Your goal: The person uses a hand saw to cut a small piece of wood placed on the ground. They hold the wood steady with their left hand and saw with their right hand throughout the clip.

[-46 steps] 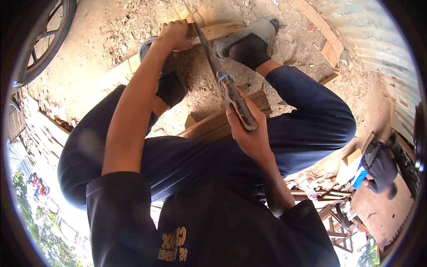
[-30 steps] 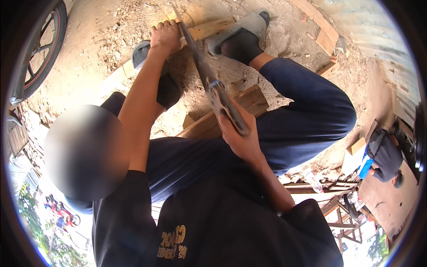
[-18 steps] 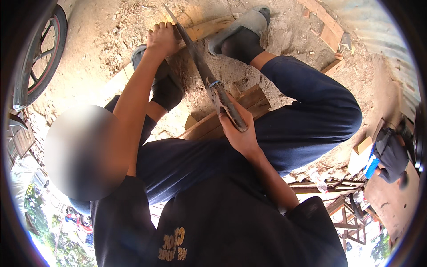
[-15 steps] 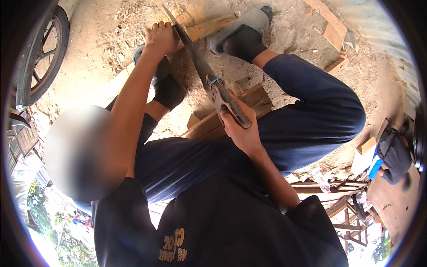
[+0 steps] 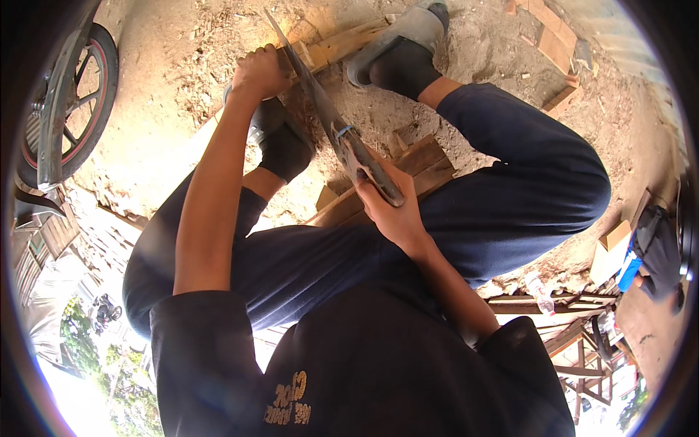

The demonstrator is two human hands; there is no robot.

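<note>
My right hand (image 5: 395, 210) is wrapped round the worn wooden handle of a hand saw (image 5: 314, 93). A blue band circles the handle where the dark blade begins. The blade points away and to the left, lying across a wooden board (image 5: 349, 42) on the ground. Beside the blade, my left hand (image 5: 260, 73) is closed over the board's left part, its fingers curled. My shod feet are close to the board, one on each side of the saw. How deep the blade sits in the wood cannot be made out.
More wooden planks (image 5: 422, 164) lie under my bent leg. A motorbike wheel (image 5: 86, 98) stands at the far left. Brick-like pieces (image 5: 557, 47) line the far right, near a corrugated sheet. Another person (image 5: 655, 251) is at the right edge, close to a cardboard box (image 5: 610, 249).
The saw has slid slightly forward and left along its length, with my right hand on it. My left hand keeps its hold on the board. The whole view has shifted a little.
</note>
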